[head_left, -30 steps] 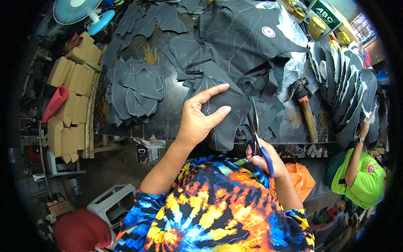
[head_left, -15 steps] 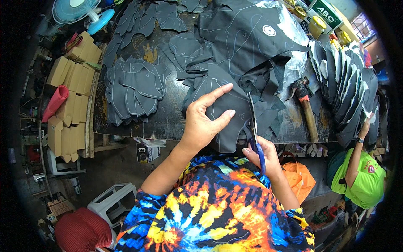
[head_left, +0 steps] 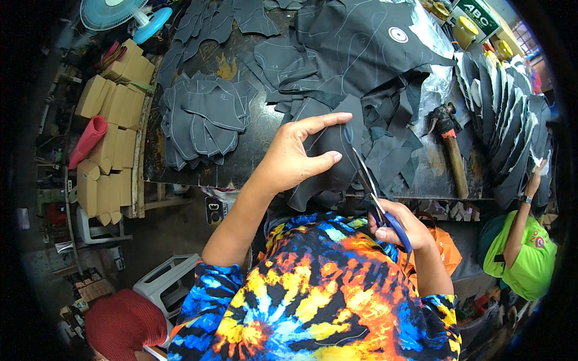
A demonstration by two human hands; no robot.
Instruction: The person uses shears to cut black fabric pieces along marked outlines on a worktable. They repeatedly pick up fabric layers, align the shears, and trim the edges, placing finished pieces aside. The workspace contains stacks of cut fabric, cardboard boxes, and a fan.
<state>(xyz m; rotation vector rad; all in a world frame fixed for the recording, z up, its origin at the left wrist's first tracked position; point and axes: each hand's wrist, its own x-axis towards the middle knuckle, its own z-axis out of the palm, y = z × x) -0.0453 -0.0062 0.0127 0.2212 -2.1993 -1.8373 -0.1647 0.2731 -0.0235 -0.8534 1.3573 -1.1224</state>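
Far L: red roll [head_left: 88, 141], then tan boxes [head_left: 114, 135], stacked just beside it. Next, on dark table [head_left: 262, 126], pile of cut pieces [head_left: 208, 117] w/ pale outlines. Ctr: left hand [head_left: 290, 155], w/ thumb & forefinger spread over dark piece [head_left: 331, 141], apparently grasping it w/ other fingers underneath; those hidden, so can't tell exact grip. Dark piece itself at near table edge, just L of scrap heap [head_left: 394, 153]; long axis slanting from lower L, near body, to upper R, away from it. At its R edge, scissors [head_left: 378, 207], tips pointing away from body & a bit L, long axis roughly crosswise to dark piece. Contact & blade gap: can't tell. Around blue handles, right hand [head_left: 414, 221], w/ fingers curled. Step in hand, prob.: trimming R edge. Next move prob. calls for firm L grip, blades lined up w/ edge, then even squeeze. Farther R: hammer [head_left: 455, 159], handle toward body; then stack w/ white backing [head_left: 500, 120], & co-worker in green shirt [head_left: 524, 259], w/ hand at stack.
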